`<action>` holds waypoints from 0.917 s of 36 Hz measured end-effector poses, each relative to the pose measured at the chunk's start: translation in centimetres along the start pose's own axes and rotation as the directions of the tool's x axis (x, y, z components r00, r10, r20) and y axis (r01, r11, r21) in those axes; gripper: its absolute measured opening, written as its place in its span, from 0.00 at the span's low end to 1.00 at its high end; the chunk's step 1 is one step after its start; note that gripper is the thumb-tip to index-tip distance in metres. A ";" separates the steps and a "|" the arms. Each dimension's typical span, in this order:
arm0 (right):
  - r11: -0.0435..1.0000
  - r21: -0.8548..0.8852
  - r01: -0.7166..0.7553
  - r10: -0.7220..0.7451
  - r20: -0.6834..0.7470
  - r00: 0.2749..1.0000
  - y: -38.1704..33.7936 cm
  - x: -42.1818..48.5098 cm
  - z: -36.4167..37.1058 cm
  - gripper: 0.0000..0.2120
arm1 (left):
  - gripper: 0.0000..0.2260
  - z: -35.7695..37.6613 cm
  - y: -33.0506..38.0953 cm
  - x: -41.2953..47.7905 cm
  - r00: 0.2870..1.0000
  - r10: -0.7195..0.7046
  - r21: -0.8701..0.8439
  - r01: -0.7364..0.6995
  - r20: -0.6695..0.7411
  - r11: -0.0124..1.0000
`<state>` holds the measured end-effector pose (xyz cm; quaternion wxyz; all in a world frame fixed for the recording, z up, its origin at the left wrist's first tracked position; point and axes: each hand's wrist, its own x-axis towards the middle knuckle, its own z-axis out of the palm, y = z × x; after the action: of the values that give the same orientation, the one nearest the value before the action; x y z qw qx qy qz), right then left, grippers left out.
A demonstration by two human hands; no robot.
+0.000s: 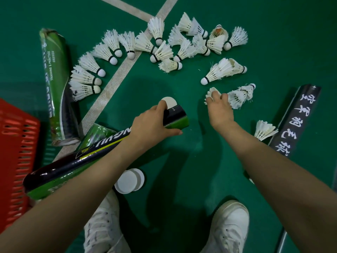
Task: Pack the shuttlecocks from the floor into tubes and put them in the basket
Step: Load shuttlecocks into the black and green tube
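Observation:
My left hand (156, 123) grips a black and green tube (87, 152) near its open far end, and the tube slants toward the lower left. A white cap (170, 103) lies just beyond that end. My right hand (219, 108) reaches over the green floor and pinches a white shuttlecock (211, 94) by its feathers. A short stack of shuttlecocks (240, 94) lies right beside it. Several more shuttlecocks (164, 46) spread in an arc across the far floor. The red basket (16, 157) stands at the left edge.
A green tube (54, 84) lies on the floor at left, with a crumpled green one (96, 134) beside it. A black tube with white characters (297, 119) lies at right, one shuttlecock (264, 129) against it. Two white caps (129, 180) rest near my white shoes (228, 227).

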<state>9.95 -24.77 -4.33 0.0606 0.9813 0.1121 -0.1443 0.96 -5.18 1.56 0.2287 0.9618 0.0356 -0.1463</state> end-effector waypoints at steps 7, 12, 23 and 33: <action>0.905 0.418 0.076 0.043 -0.269 0.962 0.0 -0.1 -1.6 0.13 | 0.32 -0.1 -0.2 -0.5 1.000 -0.002 -0.009 0.002 -0.006 1.000; 0.473 0.878 0.067 0.256 -0.210 0.944 -1.1 -2.9 -4.6 0.02 | 0.31 -0.5 -0.8 -0.7 1.000 -0.012 -0.035 0.011 -0.027 0.999; 0.096 0.994 -0.047 -0.082 0.055 0.995 -4.0 -6.6 -4.4 0.02 | 0.32 -1.4 0.4 -1.5 0.995 0.024 -0.088 -0.033 -0.099 0.996; 0.001 0.995 -0.104 -0.092 0.103 0.990 -5.9 -7.9 -4.4 0.10 | 0.30 -1.8 1.1 -1.5 0.991 0.013 -0.108 -0.028 -0.132 0.994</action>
<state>2.34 -20.02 1.67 -0.6424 0.7242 -0.0313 -0.2487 0.20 -5.40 4.02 0.2798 0.9556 0.0487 -0.0780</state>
